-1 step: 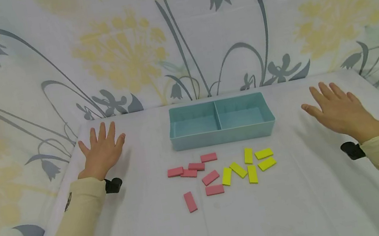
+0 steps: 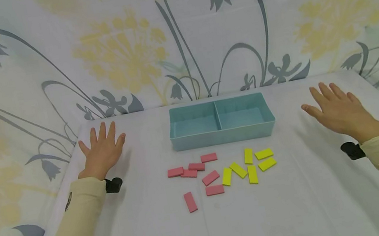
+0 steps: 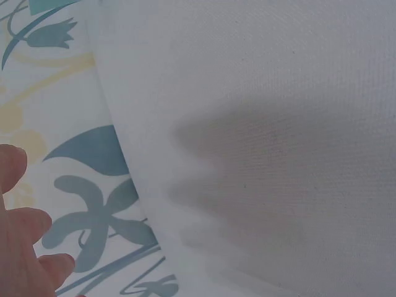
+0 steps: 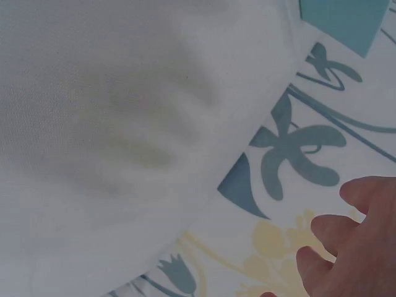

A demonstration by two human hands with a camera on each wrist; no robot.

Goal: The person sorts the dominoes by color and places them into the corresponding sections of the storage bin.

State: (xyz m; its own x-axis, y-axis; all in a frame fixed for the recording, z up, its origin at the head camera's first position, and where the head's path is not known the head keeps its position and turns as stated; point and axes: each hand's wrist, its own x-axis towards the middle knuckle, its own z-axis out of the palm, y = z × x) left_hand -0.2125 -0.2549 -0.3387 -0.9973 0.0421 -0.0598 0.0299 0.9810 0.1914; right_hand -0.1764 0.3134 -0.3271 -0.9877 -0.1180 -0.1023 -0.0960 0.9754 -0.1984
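My left hand [image 2: 102, 152] is spread palm down near the table's left edge, holding nothing. Over on the right, my right hand [image 2: 342, 111] has its fingers straight and apart, and it too is free of any object. Both cast shadows on the cloth. Between the hands, at the back, sits a light blue box [image 2: 223, 136] split into two compartments, with nothing in either. In front of it, several flat pink blocks [image 2: 214, 190] lie scattered on the left and several flat yellow blocks [image 2: 252, 174] on the right. In the left wrist view, fingertips [image 3: 31, 224] show at the lower left.
White cloth [image 2: 148, 233] covers the table. A flower-printed fabric [image 2: 193, 50] rises behind the box and along both sides. A corner of the blue box [image 4: 346, 21] enters the right wrist view at the top. Dark wrist cameras [image 2: 353, 150] hang at the cuffs.
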